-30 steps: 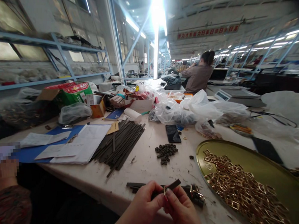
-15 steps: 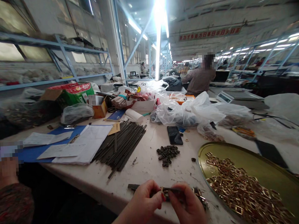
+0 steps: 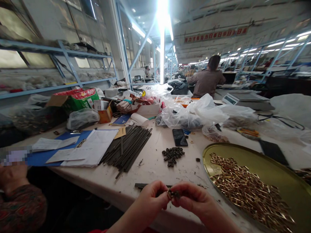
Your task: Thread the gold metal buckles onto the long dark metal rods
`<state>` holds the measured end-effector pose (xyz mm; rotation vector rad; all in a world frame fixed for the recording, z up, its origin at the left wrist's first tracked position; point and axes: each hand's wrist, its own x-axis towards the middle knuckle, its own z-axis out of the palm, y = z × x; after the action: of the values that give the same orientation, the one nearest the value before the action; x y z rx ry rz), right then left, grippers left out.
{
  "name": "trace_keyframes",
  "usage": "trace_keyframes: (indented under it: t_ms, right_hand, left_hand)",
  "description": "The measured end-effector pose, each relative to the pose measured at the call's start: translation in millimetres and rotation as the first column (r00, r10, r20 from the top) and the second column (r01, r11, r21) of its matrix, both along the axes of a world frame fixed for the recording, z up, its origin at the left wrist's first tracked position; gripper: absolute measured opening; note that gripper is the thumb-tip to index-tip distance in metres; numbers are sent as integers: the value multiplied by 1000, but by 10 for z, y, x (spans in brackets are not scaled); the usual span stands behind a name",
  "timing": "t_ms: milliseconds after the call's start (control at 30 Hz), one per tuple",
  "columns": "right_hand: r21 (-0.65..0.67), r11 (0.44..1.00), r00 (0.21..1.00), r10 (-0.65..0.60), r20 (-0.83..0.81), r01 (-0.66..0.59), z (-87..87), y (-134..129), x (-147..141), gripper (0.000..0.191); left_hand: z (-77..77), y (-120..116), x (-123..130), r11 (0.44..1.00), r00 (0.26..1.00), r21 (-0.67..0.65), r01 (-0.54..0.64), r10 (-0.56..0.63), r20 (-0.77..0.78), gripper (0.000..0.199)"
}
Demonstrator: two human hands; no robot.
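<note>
At the table's front edge my left hand is pinched on a small gold buckle. My right hand meets it fingertip to fingertip, its thumb and forefinger closed on a small dark strap piece against the buckle. Fingers partly hide how the two pieces join. Behind my hands lie dark strips, partly covered by them. Farther back is a heap of small dark loops. To the right, many gold rectangular buckles are piled on a round gold-coloured tray.
A bundle of long dark strips lies left of centre, beside papers on a blue folder. A phone, plastic bags and a scale stand farther back. Another person's hands are at the left edge.
My right hand has turned and moved slightly up, its fingertips now at the buckle. The dark strip seen between my hands now shows only as a short piece. The view has shifted slightly.
</note>
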<state>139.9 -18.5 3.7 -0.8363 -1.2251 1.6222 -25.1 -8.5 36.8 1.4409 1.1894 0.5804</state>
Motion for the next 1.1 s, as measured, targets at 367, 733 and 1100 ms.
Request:
trace_keyframes:
  t_ms: [367,733,1100]
  right_hand:
    - [-5,997,991,-71,117,72,-129,47,-14,12]
    - [211,953,829,-296,475,220,-400,126,-39,5]
    - [628,715,690,-621,371,306,-427,36,-227,21]
  left_hand:
    - [-141,-9,10,988,992,153,13,7,-129,12]
    - [-264,107,9,990,987,111,88,-72,-140,13]
    - [-432,195,11,987,996,137,-84,77,55,26]
